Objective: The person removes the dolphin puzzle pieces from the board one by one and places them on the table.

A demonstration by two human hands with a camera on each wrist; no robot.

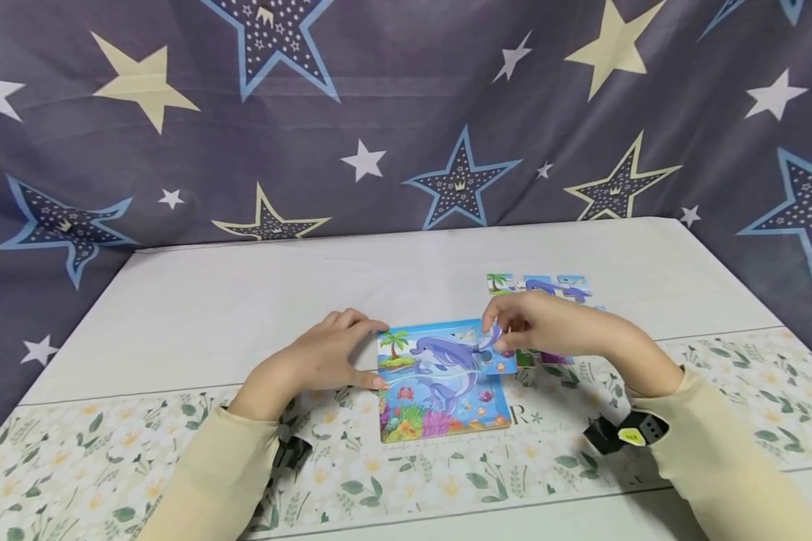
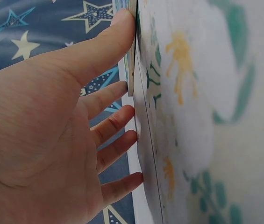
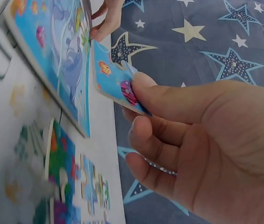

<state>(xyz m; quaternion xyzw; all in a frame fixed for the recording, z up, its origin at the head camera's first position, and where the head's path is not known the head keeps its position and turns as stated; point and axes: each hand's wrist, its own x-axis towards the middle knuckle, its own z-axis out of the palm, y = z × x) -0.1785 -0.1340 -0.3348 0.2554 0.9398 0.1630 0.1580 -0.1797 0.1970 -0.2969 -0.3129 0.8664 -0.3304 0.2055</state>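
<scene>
A square board (image 1: pixel 440 409) with a dolphin picture lies on the table in front of the person. My left hand (image 1: pixel 328 353) rests at its left side, fingers spread; in the left wrist view the thumb (image 2: pixel 120 35) presses on the board's edge. My right hand (image 1: pixel 548 323) holds a blue puzzle piece (image 3: pixel 110 79) with an orange starfish and a purple shell, pinched between thumb and fingers. The piece is tilted over the board's upper right part. Some of it is hidden behind the right fingers.
Several loose puzzle pieces (image 1: pixel 537 285) lie on the table to the right of the board, partly hidden under the right hand and forearm. A floral table runner (image 1: pixel 325 473) crosses the white table (image 1: pixel 243 300). A starry curtain (image 1: pixel 406 98) hangs behind.
</scene>
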